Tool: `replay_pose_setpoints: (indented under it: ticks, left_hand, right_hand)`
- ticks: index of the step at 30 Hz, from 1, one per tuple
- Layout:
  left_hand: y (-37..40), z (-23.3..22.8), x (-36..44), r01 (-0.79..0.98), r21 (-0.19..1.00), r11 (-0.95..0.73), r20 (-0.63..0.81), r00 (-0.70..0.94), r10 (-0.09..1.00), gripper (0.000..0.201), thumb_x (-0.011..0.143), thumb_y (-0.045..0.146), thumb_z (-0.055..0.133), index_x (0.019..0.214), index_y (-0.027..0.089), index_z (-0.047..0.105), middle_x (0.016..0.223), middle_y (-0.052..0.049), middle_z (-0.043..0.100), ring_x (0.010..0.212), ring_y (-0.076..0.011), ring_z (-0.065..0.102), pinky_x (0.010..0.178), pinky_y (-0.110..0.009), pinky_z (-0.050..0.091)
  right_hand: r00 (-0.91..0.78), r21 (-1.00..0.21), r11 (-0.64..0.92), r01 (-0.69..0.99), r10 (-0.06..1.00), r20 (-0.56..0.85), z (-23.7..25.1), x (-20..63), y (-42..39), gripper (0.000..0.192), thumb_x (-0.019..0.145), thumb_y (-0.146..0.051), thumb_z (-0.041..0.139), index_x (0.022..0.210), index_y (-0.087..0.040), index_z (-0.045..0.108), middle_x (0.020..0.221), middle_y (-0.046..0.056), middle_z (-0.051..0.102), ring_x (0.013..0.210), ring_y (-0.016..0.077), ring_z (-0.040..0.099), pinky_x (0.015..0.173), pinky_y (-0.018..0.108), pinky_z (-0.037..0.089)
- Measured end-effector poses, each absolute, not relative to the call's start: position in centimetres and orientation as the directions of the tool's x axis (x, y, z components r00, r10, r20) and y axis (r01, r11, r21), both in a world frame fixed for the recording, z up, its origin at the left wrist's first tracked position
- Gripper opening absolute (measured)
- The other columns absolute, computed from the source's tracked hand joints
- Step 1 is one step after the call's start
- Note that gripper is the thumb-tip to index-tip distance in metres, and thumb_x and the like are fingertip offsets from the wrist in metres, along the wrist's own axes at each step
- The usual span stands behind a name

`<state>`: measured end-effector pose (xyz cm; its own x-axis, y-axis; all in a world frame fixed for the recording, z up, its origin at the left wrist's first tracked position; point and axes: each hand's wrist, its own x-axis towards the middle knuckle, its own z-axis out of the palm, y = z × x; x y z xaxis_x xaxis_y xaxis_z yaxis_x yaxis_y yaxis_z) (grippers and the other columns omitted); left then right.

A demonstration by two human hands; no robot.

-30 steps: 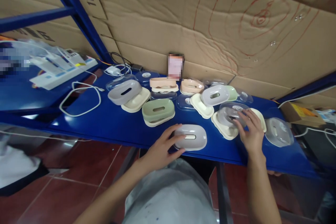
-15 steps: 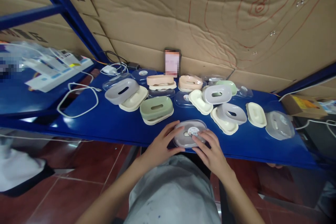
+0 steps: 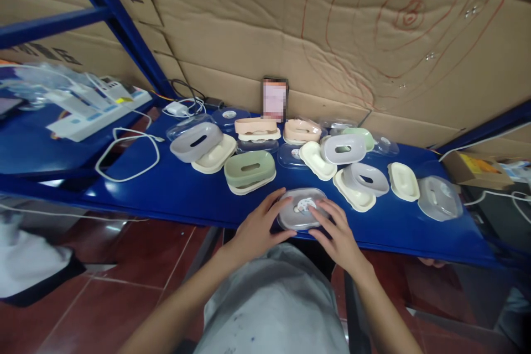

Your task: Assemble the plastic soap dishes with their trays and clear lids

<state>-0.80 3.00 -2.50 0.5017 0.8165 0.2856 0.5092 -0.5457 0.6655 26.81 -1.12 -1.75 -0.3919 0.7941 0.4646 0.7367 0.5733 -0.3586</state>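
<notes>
Both grips press flat, fingers spread, on the clear lid (image 3: 302, 209) capping a grey box at lower centre of the counter (image 3: 178, 193), left hand (image 3: 259, 227) and right hand (image 3: 338, 232) flanking its left-right long axis.

Grey soap box (image 3: 299, 210) under a clear lid; sage-green box (image 3: 250, 168) at ten o'clock; glossy royal-blue shelf (image 3: 182, 193); tan cardboard (image 3: 332, 33) with red scribbles.
</notes>
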Motion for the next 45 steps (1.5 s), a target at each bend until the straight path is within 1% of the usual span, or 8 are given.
replay_pose_setpoints:
  ticks: [9, 20, 27, 33, 36, 39, 42, 45]
  left_hand:
    - [2.8, -2.6, -0.4, 0.561, 0.606, -0.564, 0.284, 0.510, 0.812, 0.082, 0.096, 0.039, 0.079, 0.165, 0.033, 0.036, 0.174, -0.014, 0.036, 0.154, -0.0341, 0.049, 0.119, -0.053, 0.053]
    - [3.0, -2.3, -0.8, 0.503, 0.662, -0.555, 0.296, 0.505, 0.811, 0.063, 0.099, 0.035, 0.074, 0.156, 0.032, 0.047, 0.169, -0.012, 0.043, 0.154, -0.0318, 0.049, 0.122, -0.052, 0.051]
    - [3.2, -1.8, -1.0, 0.490, 0.673, -0.554, 0.252, 0.552, 0.795, 0.062, 0.095, 0.039, 0.080, 0.150, 0.031, 0.053, 0.164, -0.011, 0.048, 0.151, -0.0333, 0.052, 0.122, -0.055, 0.049]
    - [2.9, -1.5, -1.4, 0.474, 0.657, -0.587, 0.258, 0.590, 0.765, 0.088, 0.096, 0.039, 0.078, 0.168, 0.034, 0.028, 0.179, -0.014, 0.025, 0.161, -0.0352, 0.037, 0.124, -0.056, 0.047]
    - [2.9, -1.5, -1.4, 0.481, 0.637, -0.603, 0.275, 0.588, 0.760, 0.084, 0.098, 0.036, 0.076, 0.168, 0.032, 0.029, 0.178, -0.015, 0.026, 0.160, -0.0341, 0.039, 0.123, -0.054, 0.049]
    - [2.9, -1.7, -1.1, 0.509, 0.596, -0.621, 0.283, 0.591, 0.756, 0.069, 0.102, 0.035, 0.071, 0.163, 0.032, 0.039, 0.172, -0.011, 0.041, 0.153, -0.0311, 0.049, 0.122, -0.051, 0.050]
    - [2.9, -2.2, -0.6, 0.544, 0.523, -0.656, 0.321, 0.587, 0.743, 0.054, 0.104, 0.033, 0.066, 0.156, 0.030, 0.050, 0.164, -0.009, 0.052, 0.144, -0.0302, 0.058, 0.121, -0.053, 0.051]
    - [2.8, -2.6, -0.2, 0.567, 0.467, -0.678, 0.362, 0.578, 0.732, 0.044, 0.105, 0.032, 0.063, 0.149, 0.029, 0.058, 0.159, -0.008, 0.057, 0.137, -0.0309, 0.062, 0.118, -0.056, 0.053]
  right_hand:
    - [-0.314, -0.379, 0.534, 0.756, 0.803, 0.506, -2.1, 26.7, -1.3, 0.064, 0.106, -0.020, 0.058, 0.166, -0.039, 0.042, 0.160, 0.012, 0.053, 0.155, 0.0343, 0.047, 0.120, 0.061, 0.051]
    - [-0.438, -0.245, 0.591, 0.769, 0.766, 0.471, -3.0, 26.3, -1.8, 0.078, 0.103, -0.006, 0.055, 0.168, -0.045, 0.036, 0.163, 0.010, 0.048, 0.160, 0.0350, 0.039, 0.123, 0.065, 0.047]
    - [-0.373, -0.380, 0.517, 0.767, 0.842, 0.391, -1.7, 26.5, -1.2, 0.081, 0.099, -0.035, 0.074, 0.169, -0.040, 0.034, 0.177, 0.012, 0.027, 0.165, 0.0411, 0.026, 0.122, 0.066, 0.046]
    - [-0.357, -0.317, 0.540, 0.780, 0.799, 0.485, -1.2, 27.8, -2.3, 0.082, 0.093, -0.040, 0.082, 0.166, -0.039, 0.043, 0.171, 0.013, 0.040, 0.152, 0.0376, 0.050, 0.119, 0.059, 0.052]
    - [-0.110, -0.258, 0.356, 0.898, 0.749, 0.653, -1.6, 31.5, -4.7, 0.083, 0.090, -0.041, 0.086, 0.163, -0.035, 0.049, 0.166, 0.015, 0.048, 0.146, 0.0407, 0.055, 0.118, 0.063, 0.051]
    - [0.187, -0.235, -0.006, 0.972, 0.624, 0.758, -2.1, 37.3, -7.7, 0.081, 0.085, -0.047, 0.089, 0.157, -0.023, 0.058, 0.159, 0.020, 0.055, 0.141, 0.0462, 0.058, 0.116, 0.065, 0.049]
    - [0.392, -0.276, -0.285, 0.918, 0.540, 0.745, -2.7, 42.6, -10.3, 0.082, 0.083, -0.063, 0.085, 0.148, -0.014, 0.067, 0.157, 0.026, 0.055, 0.137, 0.0517, 0.059, 0.114, 0.068, 0.049]
    - [0.478, -0.320, -0.358, 0.877, 0.586, 0.655, -3.2, 45.8, -11.4, 0.091, 0.083, -0.079, 0.074, 0.148, -0.015, 0.067, 0.160, 0.026, 0.052, 0.139, 0.0525, 0.057, 0.114, 0.069, 0.048]
